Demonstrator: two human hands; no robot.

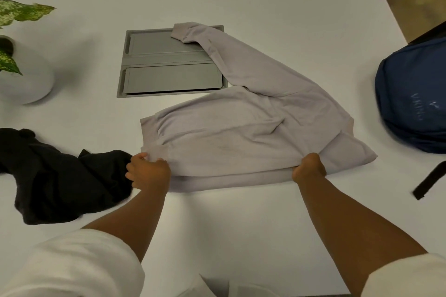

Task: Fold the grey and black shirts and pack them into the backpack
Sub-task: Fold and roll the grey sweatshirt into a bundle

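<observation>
Left hand (147, 171) pinching the near left corner of the grey shirt (243, 125), fabric bunched under curled fingers. Right hand (309, 167) clamped on the near edge further right, fingers tucked under the fold. Shirt spread flat on the white table (241, 224), one sleeve trailing far across a grey floor-box lid (166, 62). Black shirt (60, 176) crumpled just left, touching the left hand. Blue backpack (415, 96) far right. Potted plant (19, 55) far left.
</observation>
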